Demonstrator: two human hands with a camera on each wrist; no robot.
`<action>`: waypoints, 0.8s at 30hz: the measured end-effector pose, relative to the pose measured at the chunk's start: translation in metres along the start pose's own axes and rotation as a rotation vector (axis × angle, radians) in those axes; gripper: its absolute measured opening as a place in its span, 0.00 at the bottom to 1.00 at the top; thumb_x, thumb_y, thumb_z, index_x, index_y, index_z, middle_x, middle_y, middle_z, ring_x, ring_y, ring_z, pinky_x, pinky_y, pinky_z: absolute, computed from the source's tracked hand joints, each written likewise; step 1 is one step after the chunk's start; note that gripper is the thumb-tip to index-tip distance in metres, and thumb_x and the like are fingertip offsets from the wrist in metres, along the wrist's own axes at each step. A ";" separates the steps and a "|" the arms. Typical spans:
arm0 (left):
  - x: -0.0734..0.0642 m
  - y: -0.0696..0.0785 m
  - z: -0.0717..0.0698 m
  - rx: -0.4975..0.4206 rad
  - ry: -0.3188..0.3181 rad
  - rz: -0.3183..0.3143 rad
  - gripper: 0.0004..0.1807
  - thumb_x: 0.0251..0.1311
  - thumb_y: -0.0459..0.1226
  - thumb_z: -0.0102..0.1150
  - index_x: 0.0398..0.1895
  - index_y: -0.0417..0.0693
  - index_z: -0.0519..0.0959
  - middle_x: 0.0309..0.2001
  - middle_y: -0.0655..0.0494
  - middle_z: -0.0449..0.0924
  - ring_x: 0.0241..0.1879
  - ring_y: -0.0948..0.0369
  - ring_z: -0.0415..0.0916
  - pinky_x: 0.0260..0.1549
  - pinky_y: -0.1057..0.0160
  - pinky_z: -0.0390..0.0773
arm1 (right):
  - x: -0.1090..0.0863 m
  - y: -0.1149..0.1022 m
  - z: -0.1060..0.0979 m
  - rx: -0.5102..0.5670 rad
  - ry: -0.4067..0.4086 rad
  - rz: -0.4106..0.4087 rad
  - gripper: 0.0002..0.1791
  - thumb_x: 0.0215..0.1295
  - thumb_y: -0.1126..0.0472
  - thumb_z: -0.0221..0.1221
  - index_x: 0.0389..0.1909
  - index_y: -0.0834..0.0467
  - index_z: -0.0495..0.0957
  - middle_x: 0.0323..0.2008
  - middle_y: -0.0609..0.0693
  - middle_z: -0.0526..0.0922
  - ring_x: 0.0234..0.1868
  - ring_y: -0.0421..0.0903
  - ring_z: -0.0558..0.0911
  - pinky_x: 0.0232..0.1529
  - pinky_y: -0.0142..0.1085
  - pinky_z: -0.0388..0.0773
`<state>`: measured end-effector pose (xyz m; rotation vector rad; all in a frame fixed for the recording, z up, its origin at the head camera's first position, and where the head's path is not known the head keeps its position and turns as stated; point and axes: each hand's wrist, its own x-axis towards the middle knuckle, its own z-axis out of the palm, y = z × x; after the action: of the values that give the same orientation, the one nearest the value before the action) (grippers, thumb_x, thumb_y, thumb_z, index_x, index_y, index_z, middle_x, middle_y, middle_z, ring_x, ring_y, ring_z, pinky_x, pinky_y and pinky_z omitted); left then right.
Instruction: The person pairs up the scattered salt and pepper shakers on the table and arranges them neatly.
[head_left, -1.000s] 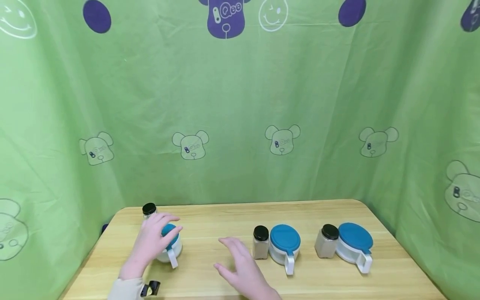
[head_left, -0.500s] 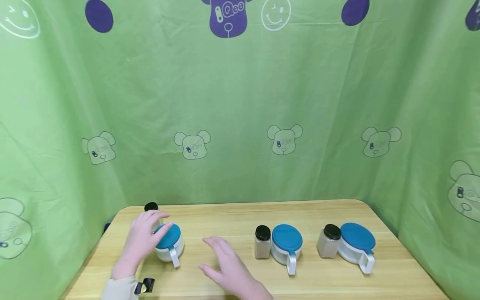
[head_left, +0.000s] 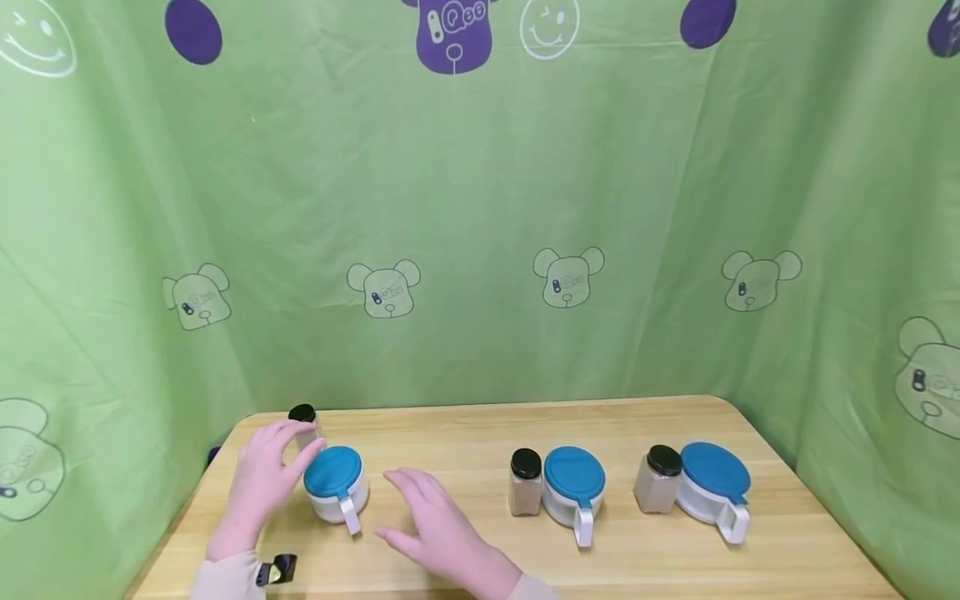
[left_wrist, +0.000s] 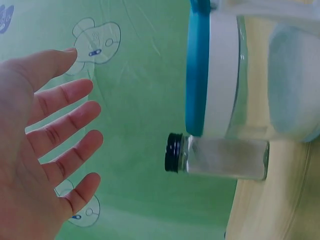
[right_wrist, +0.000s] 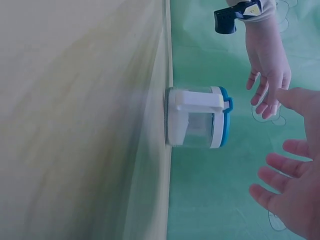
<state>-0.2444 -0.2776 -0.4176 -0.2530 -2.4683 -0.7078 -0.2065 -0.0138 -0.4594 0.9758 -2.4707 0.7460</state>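
At the left of the table stands a clear jar with a white collar, a white handle and a blue lid (head_left: pixel 333 473). Behind it is a small glass spice bottle (left_wrist: pixel 225 157) with a black cap, partly covered by my left hand in the head view. My left hand (head_left: pixel 266 471) hovers just left of the lid, fingers spread and loosely bent, holding nothing. To the jar's right, my right hand (head_left: pixel 442 529) is held above the table with its thumb and fingers apart, also holding nothing. The right wrist view shows the handled jar (right_wrist: pixel 197 117) upright on the table.
Two more pairs stand to the right: a black-capped bottle (head_left: pixel 525 483) beside a blue-lidded jar (head_left: pixel 573 479), and another bottle (head_left: pixel 657 481) beside a further blue-lidded jar (head_left: pixel 714 475). A green curtain (head_left: pixel 480 350) hangs behind the wooden table (head_left: pixel 420 433).
My left hand has drawn away to the left, uncovering the jar's blue lid. My right hand has moved left toward that jar. The jars and bottles stay where they were.
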 end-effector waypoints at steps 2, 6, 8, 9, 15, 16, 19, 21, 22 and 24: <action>0.000 -0.004 -0.001 0.003 0.002 -0.011 0.17 0.61 0.45 0.64 0.49 0.46 0.81 0.52 0.42 0.81 0.56 0.42 0.71 0.55 0.36 0.64 | 0.003 -0.001 0.002 0.012 -0.016 0.019 0.38 0.64 0.41 0.60 0.69 0.56 0.63 0.65 0.52 0.72 0.64 0.48 0.73 0.64 0.44 0.74; 0.000 -0.011 -0.003 0.012 0.010 -0.038 0.18 0.62 0.45 0.62 0.50 0.45 0.81 0.53 0.40 0.80 0.56 0.42 0.71 0.55 0.37 0.65 | 0.009 -0.003 0.009 0.045 -0.040 0.056 0.38 0.63 0.42 0.60 0.69 0.57 0.63 0.65 0.53 0.71 0.65 0.49 0.72 0.65 0.45 0.73; -0.001 -0.015 -0.004 0.017 0.020 -0.051 0.18 0.63 0.45 0.62 0.50 0.44 0.81 0.53 0.39 0.80 0.55 0.42 0.71 0.54 0.37 0.66 | 0.012 -0.004 0.013 0.069 -0.057 0.087 0.38 0.63 0.41 0.60 0.69 0.57 0.63 0.66 0.54 0.71 0.66 0.50 0.72 0.65 0.46 0.72; -0.001 -0.017 -0.004 0.021 0.028 -0.054 0.18 0.63 0.45 0.62 0.51 0.43 0.80 0.53 0.38 0.79 0.55 0.42 0.71 0.54 0.37 0.66 | 0.013 -0.004 0.016 0.082 -0.066 0.106 0.39 0.63 0.41 0.60 0.69 0.57 0.63 0.66 0.54 0.70 0.66 0.50 0.71 0.65 0.46 0.72; 0.001 -0.026 -0.001 0.024 0.054 -0.070 0.18 0.62 0.43 0.63 0.50 0.41 0.80 0.53 0.36 0.78 0.55 0.40 0.71 0.55 0.33 0.62 | 0.024 -0.007 0.029 0.133 -0.113 0.210 0.42 0.61 0.38 0.60 0.70 0.56 0.61 0.67 0.53 0.69 0.67 0.50 0.70 0.65 0.46 0.72; 0.001 -0.027 -0.001 0.024 0.057 -0.072 0.18 0.61 0.43 0.63 0.50 0.41 0.80 0.53 0.36 0.78 0.55 0.40 0.70 0.55 0.33 0.61 | 0.026 -0.008 0.031 0.143 -0.119 0.223 0.42 0.61 0.38 0.60 0.70 0.56 0.61 0.67 0.54 0.69 0.67 0.50 0.70 0.65 0.46 0.72; 0.002 -0.031 -0.001 0.034 0.076 -0.070 0.18 0.60 0.43 0.64 0.49 0.41 0.81 0.52 0.36 0.79 0.55 0.39 0.70 0.56 0.33 0.60 | 0.031 -0.011 0.036 0.178 -0.135 0.259 0.44 0.60 0.37 0.61 0.71 0.56 0.61 0.68 0.55 0.68 0.67 0.51 0.70 0.65 0.47 0.72; 0.002 -0.035 0.000 0.048 0.088 -0.067 0.18 0.59 0.43 0.65 0.48 0.41 0.81 0.52 0.36 0.79 0.54 0.39 0.70 0.56 0.33 0.61 | 0.034 -0.014 0.040 0.214 -0.139 0.281 0.45 0.59 0.38 0.62 0.71 0.56 0.60 0.68 0.55 0.67 0.68 0.52 0.69 0.65 0.48 0.72; 0.003 -0.037 0.000 0.056 0.089 -0.068 0.18 0.60 0.43 0.64 0.49 0.41 0.81 0.52 0.36 0.79 0.54 0.39 0.70 0.55 0.34 0.61 | 0.036 -0.015 0.041 0.231 -0.141 0.292 0.45 0.58 0.38 0.63 0.71 0.56 0.60 0.68 0.55 0.67 0.68 0.52 0.69 0.65 0.49 0.72; 0.003 -0.040 0.000 0.070 0.082 -0.080 0.19 0.60 0.44 0.64 0.49 0.42 0.81 0.52 0.36 0.79 0.55 0.39 0.70 0.54 0.34 0.62 | 0.038 -0.017 0.045 0.265 -0.142 0.310 0.46 0.57 0.39 0.64 0.71 0.55 0.59 0.68 0.54 0.66 0.68 0.52 0.68 0.64 0.50 0.72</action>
<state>-0.2597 -0.3109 -0.4336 -0.0973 -2.4307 -0.6497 -0.2275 -0.0702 -0.4692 0.7606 -2.7336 1.1648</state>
